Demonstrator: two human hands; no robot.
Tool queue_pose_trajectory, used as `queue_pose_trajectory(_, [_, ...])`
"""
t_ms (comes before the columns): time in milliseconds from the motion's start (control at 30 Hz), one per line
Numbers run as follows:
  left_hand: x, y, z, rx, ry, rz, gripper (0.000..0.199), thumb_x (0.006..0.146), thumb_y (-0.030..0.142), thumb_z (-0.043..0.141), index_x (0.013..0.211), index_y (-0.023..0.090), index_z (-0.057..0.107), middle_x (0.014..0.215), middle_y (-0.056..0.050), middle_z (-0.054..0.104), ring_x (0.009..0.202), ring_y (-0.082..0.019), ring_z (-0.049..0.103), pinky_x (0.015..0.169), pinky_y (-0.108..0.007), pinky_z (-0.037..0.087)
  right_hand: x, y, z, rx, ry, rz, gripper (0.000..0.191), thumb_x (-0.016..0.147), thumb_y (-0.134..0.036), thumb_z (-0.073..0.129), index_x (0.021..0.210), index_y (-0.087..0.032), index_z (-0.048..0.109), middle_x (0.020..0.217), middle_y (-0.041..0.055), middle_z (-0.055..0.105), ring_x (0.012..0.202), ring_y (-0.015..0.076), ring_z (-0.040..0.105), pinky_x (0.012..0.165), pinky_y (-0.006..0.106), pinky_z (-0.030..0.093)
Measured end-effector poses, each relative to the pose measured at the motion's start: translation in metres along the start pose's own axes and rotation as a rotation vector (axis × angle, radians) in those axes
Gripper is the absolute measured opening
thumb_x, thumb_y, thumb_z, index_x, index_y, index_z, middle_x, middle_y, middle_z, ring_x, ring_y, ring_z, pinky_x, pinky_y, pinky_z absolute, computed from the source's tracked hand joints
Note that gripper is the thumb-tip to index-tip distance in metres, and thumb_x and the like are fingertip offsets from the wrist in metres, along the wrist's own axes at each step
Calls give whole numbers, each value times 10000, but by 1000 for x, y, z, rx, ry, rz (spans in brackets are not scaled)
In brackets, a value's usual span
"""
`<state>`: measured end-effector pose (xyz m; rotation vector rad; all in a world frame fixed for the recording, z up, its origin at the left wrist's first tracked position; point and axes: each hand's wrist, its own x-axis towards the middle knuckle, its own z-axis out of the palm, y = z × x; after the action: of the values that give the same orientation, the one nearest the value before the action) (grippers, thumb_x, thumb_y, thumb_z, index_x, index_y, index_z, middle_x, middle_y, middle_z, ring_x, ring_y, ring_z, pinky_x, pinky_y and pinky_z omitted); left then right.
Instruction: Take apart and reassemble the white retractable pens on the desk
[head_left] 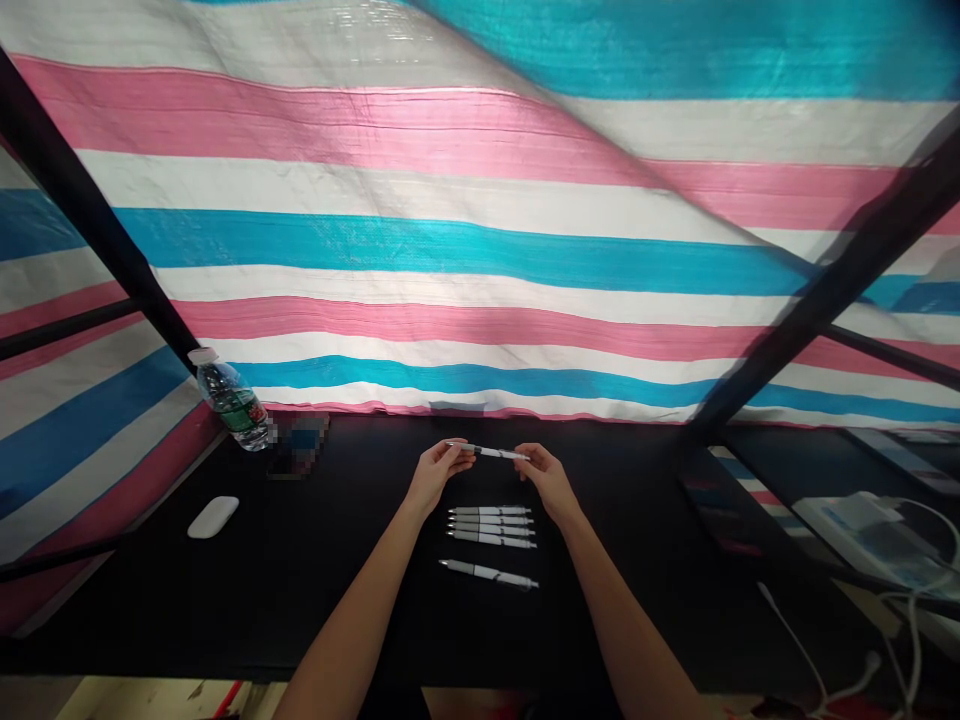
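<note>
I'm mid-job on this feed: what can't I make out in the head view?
All in the head view:
Held pen: partly covered by the left hand and right hand; too small to tell whether its point is out.
Other pens: any lettering is too small to read.
Bottle: its label print is too small to read.
Item beside it: masked by pixel blocks.
Forearms: cut off by the bottom edge.

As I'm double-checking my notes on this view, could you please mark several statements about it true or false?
1. The left hand and right hand hold one pen between them. True.
2. One lone pen lies nearer the viewer than the grouped pens. True.
3. The bottle is uncapped. False: its cap is on.
4. The white case sits right of both hands. False: it lies to their left.
5. The tabletop is black. True.
</note>
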<state>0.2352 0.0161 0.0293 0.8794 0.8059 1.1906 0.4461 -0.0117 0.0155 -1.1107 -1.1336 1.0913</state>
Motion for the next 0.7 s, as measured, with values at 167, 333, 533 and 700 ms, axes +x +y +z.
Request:
queue_pose_trajectory(167, [0,-1,0,24,-7,-5,412,676,411,787,925,96,697,851,-124,723,797,-214,687,830,-377,520,1,2,-1,1,28,-11,357,658,-473,754,872,-204,655,715,4,593,624,141,518,580,279,426])
queue_pose_trajectory(333, [0,-1,0,38,-21,-13,412,675,411,788,934,101,704,856,-124,727,796,-214,689,833,-377,525,3,5,-3,-14,66,-2,400,624,-498,765,870,-201,661,717,12,604,620,148,527,578,288,432])
queue_pose_trajectory(533, [0,-1,0,29,-15,-2,404,670,409,790,925,105,709,851,-118,727,787,-209,688,823,-371,530,2,3,-1,6,49,12,383,639,-495,763,860,-198,666,693,16,621,629,160,555,581,293,434])
queue_pose_trajectory(700, [0,-1,0,37,-6,1,413,648,437,797,886,108,718,806,-96,716,738,-179,672,748,-312,539,-1,-1,3,80,-6,24,333,704,-481,730,847,-189,655,749,49,671,708,183,611,596,292,464])
